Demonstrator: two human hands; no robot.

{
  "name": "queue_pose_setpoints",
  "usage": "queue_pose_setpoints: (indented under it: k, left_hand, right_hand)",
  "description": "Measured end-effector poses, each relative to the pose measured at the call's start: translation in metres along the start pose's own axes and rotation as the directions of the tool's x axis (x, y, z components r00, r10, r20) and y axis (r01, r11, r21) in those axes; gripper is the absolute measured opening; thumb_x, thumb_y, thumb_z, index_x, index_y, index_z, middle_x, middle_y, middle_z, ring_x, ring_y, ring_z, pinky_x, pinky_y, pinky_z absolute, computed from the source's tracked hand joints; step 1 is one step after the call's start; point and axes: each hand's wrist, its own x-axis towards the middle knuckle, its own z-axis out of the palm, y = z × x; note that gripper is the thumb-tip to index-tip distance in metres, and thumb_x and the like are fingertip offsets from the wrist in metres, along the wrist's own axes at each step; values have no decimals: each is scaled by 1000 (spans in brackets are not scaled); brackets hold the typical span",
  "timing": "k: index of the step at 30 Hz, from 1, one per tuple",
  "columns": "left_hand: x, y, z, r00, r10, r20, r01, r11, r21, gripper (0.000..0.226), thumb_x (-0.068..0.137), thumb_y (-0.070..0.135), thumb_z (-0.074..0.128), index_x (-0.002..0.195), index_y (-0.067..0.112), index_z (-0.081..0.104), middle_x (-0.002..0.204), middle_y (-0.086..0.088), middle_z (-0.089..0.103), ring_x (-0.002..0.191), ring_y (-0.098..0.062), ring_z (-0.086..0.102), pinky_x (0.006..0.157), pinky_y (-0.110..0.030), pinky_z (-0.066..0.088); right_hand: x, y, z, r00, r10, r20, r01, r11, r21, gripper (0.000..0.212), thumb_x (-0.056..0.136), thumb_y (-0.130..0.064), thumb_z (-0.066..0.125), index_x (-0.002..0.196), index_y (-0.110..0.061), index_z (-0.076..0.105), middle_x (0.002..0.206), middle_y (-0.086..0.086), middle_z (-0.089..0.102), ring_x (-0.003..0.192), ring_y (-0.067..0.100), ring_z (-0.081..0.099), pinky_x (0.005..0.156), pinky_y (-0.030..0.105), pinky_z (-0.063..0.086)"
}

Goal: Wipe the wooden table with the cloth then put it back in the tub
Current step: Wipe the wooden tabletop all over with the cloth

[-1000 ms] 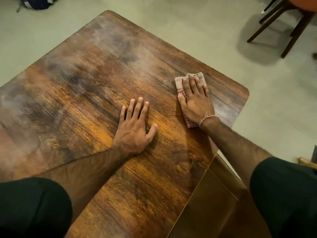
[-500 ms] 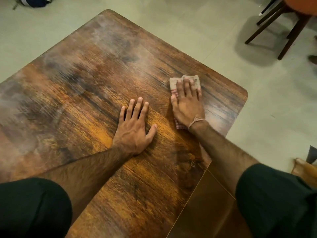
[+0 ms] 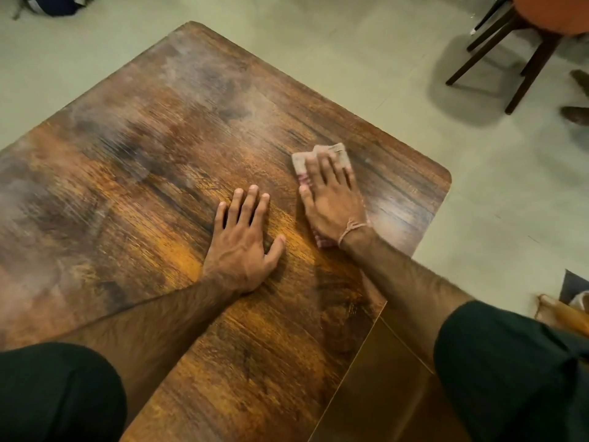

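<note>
The left grip [image 3: 243, 247] lies open and flat on the table [image 3: 153, 193], fingers straight and a little spread, thumb out to the side; it holds nothing and looks to be bracing the person's lean. Just beside it and a touch farther out, the right grip [image 3: 334, 205] is also flat, its straight fingers pressing the cloth [image 3: 331, 150] down onto the wood. They are not curled round it. The cloth is folded small. Its pale far edge shows beyond the fingertips and a checked strip peeps out near the wrist, where a thread band [image 3: 352, 229] is tied. The fingers are blurred, so the wiping stroke is likely under way.

The tub is not in view.

Beyond the hands the far half of the table looks dull and hazy, while the near part shines warmer. Much wiping probably remains.

The risks follow from that flat press. Since the cloth is only pinned, a quick stroke or a lift of the palm could leave it behind or bunch it up. It sits near the table's right edge, so an outward sweep could push it off onto the floor [image 3: 478, 218]. Reaching for the hazy far corner may overload the bracing hand and leave patches missed.

Farther off stand a chair [image 3: 530, 67] and a dark bag [image 3: 54, 3].
</note>
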Motion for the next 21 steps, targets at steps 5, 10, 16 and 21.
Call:
queue_pose_setpoints:
  k: [5,10,16,21]
  left_hand:
    - [1,2,-1,1000,-8,5,8,1000,6,85,96,65,28,165,19,9,173,-4,1,159,-24,-5,128,-51,0]
    - [2,1,1,1000,-7,3,7,1000,-1,85,96,65,28,165,19,10,173,-4,2,159,-25,-4,128,-52,0]
    - [3,2,-1,1000,-8,-5,8,1000,0,85,95,65,29,164,17,14,173,-5,5,159,-27,-1,128,-52,2]
    - [2,2,1,1000,-7,-9,7,1000,-7,85,96,63,31,165,18,13,173,-5,6,159,-27,-1,128,-52,2]
  right_hand:
    - [15,26,-8,990,-124,68,123,992,6,66,108,-55,13,164,-24,-2,171,1,-8,157,18,-9,126,40,-9]
    - [40,10,-9,992,123,-5,-123,992,5,64,108,-47,12,163,-17,0,171,8,-5,158,25,-6,127,45,-6]
    - [18,-4,-5,975,-205,89,206,979,1,63,109,-51,16,164,-24,3,172,1,-3,157,18,-6,123,38,-13]
    - [43,50,-11,981,194,5,-195,980,31,66,108,-50,15,164,-18,0,171,5,-6,158,22,-8,125,40,-10]
